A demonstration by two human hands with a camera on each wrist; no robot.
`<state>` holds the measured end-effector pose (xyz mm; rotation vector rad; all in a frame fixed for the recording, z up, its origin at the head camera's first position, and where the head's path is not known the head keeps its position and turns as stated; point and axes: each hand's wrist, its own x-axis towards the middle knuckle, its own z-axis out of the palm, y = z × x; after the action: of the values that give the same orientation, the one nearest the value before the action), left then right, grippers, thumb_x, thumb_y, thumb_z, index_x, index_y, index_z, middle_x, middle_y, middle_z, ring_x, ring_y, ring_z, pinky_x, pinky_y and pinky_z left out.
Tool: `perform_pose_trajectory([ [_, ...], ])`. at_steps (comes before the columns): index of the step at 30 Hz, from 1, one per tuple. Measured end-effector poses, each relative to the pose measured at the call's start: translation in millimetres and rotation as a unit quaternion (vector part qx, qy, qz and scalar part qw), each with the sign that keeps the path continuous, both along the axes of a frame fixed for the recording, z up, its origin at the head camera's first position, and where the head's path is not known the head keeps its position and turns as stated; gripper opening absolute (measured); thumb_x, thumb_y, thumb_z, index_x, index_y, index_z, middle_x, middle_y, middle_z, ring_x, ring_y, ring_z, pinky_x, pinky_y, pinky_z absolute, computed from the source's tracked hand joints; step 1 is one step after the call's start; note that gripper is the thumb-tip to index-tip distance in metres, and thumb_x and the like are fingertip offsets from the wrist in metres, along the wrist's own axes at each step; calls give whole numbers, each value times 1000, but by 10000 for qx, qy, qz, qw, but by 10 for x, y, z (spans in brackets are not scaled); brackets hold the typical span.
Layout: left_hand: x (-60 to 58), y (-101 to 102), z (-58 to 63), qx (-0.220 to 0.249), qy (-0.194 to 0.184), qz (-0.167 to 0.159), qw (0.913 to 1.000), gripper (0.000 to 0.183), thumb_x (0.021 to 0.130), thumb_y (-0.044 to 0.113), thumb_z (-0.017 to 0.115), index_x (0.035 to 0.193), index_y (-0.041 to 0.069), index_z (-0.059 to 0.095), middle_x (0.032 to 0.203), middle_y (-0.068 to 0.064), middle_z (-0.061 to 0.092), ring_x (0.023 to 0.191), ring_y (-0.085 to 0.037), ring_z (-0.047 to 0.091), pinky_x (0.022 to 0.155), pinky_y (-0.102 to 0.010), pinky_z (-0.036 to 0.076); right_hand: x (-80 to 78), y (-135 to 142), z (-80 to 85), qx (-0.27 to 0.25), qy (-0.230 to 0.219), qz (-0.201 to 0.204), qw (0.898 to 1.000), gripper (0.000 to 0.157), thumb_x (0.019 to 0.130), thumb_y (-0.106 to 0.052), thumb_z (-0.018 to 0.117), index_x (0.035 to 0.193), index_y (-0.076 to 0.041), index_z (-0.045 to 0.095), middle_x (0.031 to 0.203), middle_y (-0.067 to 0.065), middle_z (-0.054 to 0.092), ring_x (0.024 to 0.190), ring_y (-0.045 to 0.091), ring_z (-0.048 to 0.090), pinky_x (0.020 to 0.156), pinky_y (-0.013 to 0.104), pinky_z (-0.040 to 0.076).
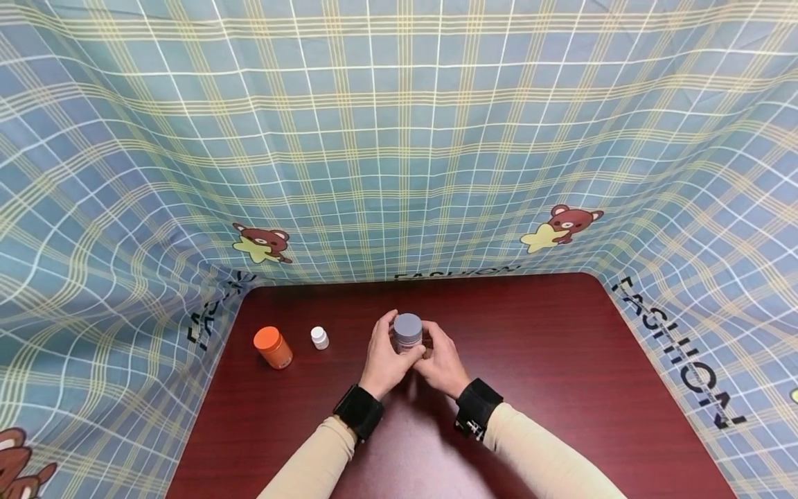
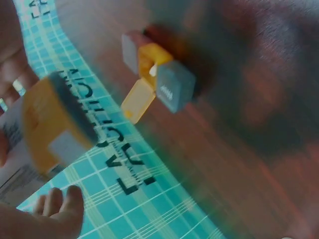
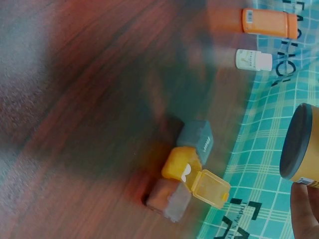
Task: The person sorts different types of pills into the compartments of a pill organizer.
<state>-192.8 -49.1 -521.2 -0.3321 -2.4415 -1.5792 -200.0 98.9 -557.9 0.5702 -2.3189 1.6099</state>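
Between my two hands a pill bottle with a grey cap (image 1: 408, 328) is held upright, raised above the table. Its yellow-and-white label (image 2: 47, 122) and dark base show in the left wrist view. My left hand (image 1: 388, 362) curls round its left side, thumb across the front. From the right my right hand (image 1: 444, 364) grips it too, though some of its fingers are hidden behind the bottle. A pill box (image 3: 182, 162) stands on the table in both wrist views. Its yellow compartment's lid (image 3: 212, 188) hangs open, with something white inside. In the head view the hands and bottle hide it.
Left on the dark red table (image 1: 548, 360) stand an orange bottle (image 1: 273, 348) and a small white bottle (image 1: 320, 338). Checked cloth (image 1: 399, 138) hangs behind the table and along its sides.
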Motion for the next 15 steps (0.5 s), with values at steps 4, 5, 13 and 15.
perform_pose_trajectory([
  [4,30,26,-82,122,-116,323,9993,64,70,19,82,125,4,53,114,-11,58,101,-24,59,80,-35,49,-4,-11,22,-129,-81,39,9999,54,74,0,76,122,-9,53,115,9,59,100,25,63,81,31,54],
  [5,37,33,-100,177,-143,389,9990,61,70,18,82,123,4,54,112,-10,60,99,-24,59,78,-33,49,-1,-12,21,-101,-108,40,9999,53,74,0,75,121,-9,53,115,8,59,101,24,63,82,31,54],
  [13,59,53,-167,595,-387,556,9959,57,69,15,84,119,10,58,112,-7,62,98,-22,62,79,-35,51,7,-26,-33,139,139,29,9998,52,75,-6,77,120,-6,52,114,9,58,101,25,62,83,33,54],
  [15,58,49,-168,620,-389,563,9957,57,69,15,84,119,10,58,112,-7,63,97,-22,63,79,-37,51,8,-28,-34,153,158,16,9998,52,75,-8,78,120,-7,53,114,8,58,101,24,62,82,34,54],
])
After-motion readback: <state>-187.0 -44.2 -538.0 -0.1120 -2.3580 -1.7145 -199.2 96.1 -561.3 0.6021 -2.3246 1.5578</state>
